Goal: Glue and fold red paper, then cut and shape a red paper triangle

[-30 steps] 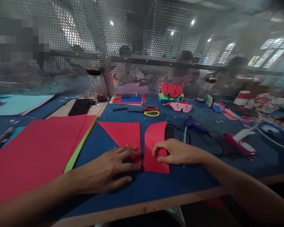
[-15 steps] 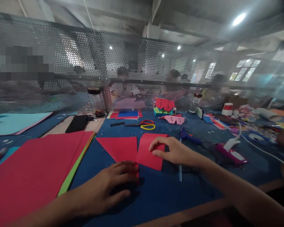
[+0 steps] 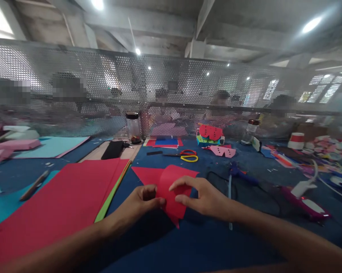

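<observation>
Two red paper pieces (image 3: 148,175) look cut and overlap over the desk (image 3: 137,246); whether they're attached, can't tell. Your left hand (image 3: 142,203) pinches their edge; your right hand (image 3: 209,197) curls at the upper piece (image 3: 169,178), grip closure unclear.

scissors (image 3: 182,154) lie mid-frame on the table (image 3: 148,248), behind the paper (image 3: 167,189); glue gun (image 3: 243,176) right, sheets (image 3: 74,197) lower left.

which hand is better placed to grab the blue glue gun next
Probably the right hand: the blue glue gun lies right of the red paper, nearer that hand. The left hand is farther off, at the paper's left edge.
</observation>
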The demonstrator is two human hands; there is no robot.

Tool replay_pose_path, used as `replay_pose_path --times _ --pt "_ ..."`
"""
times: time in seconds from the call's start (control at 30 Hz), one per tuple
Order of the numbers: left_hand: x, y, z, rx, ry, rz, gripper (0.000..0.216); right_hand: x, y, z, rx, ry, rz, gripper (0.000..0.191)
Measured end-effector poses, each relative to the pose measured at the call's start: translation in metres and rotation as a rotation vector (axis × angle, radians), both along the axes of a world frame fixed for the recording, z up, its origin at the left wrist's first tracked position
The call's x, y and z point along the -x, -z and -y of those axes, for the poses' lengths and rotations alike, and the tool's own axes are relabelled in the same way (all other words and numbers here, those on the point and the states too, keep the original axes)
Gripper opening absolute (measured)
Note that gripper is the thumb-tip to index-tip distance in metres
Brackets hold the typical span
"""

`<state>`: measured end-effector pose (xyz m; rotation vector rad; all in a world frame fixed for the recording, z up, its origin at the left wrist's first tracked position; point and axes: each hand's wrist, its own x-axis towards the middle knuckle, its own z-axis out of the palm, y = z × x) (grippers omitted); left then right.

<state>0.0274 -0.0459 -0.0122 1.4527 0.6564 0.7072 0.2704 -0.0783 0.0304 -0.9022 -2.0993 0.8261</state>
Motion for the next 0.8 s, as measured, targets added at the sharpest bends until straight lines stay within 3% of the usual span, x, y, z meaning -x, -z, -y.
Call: replay_pose_path --times 0.2,0.33,0.5,0.6,0.8 --pt "0.003 0.003 -0.006 0.057 -0.067 0.086 0.026 -0.023 -0.006 -0.034 -0.008 0.295 -0.153 0.030" --pt "0.002 -0.005 -0.009 0.139 -0.235 0.107 0.042 -0.037 -0.006 -0.062 0.101 0.341 -0.204 0.030" --pt "0.005 -0.011 -0.013 0.150 -0.377 0.162 0.044 -0.043 -0.015 -0.111 0.111 0.434 -0.297 0.026" --pt "0.008 -0.005 -0.015 -0.039 -0.350 0.007 0.043 -0.035 -0.026 -0.149 0.117 0.515 -0.348 0.023" --pt "0.009 0.013 -0.011 -0.695 -0.157 -0.459 0.034 0.017 -0.043 -0.212 0.154 0.434 -0.399 0.022"
